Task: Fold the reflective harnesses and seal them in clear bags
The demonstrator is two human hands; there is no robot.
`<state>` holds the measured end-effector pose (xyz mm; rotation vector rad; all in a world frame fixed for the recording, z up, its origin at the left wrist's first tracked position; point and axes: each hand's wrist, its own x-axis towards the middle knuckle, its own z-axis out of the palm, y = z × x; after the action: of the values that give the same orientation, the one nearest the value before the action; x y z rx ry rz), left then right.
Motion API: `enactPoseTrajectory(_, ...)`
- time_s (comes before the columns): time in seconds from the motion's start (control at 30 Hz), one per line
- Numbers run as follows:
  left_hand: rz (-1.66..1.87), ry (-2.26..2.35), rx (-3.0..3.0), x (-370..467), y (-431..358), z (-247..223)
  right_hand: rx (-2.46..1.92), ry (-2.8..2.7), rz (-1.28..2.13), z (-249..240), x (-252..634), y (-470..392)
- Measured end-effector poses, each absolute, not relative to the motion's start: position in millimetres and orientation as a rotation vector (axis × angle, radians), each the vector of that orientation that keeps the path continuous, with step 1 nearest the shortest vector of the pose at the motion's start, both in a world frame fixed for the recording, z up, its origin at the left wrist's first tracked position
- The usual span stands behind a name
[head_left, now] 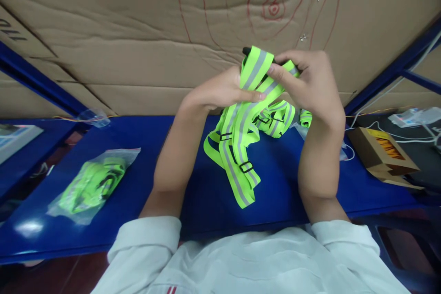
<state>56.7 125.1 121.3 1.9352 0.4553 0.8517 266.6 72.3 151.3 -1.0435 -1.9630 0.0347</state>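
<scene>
Far left of the frame there's one white device point(19, 140), chopped off by the edge, so no clue what it is. Lower left: one clear bag point(93, 186) with neon strapping inside; glare and folds make it impossible to count pieces. One crumpled bit of clear plastic point(94, 118) sits above it.

Center, the left hand point(225, 88) has its thumb across the front of the neon strap point(241, 124), its other fingers hidden behind. I count two black buckles point(245, 166) on the dangling loops, plus one black end poking out up top. A second neon bundle point(280, 121) lies behind, partly covered. The right hand point(312, 80) pinches the strap between thumb and index; can't tell about the rest of its fingers. A third, smaller neon roll point(305, 118) is mostly blocked by that wrist. Right: one open cardboard box point(386, 158), orange contents too blurry to count.
</scene>
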Motion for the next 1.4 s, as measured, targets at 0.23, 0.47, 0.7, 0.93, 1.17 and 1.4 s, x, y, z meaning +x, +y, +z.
enactPoseTrajectory(0.23,0.812,0.465,1.771,67,113,124,-1.038,-1.733,0.071,148,268,85)
enactPoseTrajectory(0.47,0.657,0.265,1.737,73,126,112,-1.015,-1.606,0.255,148,267,81)
enactPoseTrajectory(0.7,0.492,0.337,1.881,70,115,125,-1.093,-1.651,0.725,148,272,90)
enactPoseTrajectory(0.93,0.7,0.43,2.008,53,122,128,-0.994,-1.708,0.578,133,257,114)
enactPoseTrajectory(1.17,0.714,0.432,2.035,51,130,124,-0.969,-2.008,0.436,141,255,82)
enactPoseTrajectory(1.4,0.809,0.442,1.944,61,135,118,-1.239,-2.047,-0.002,142,241,76)
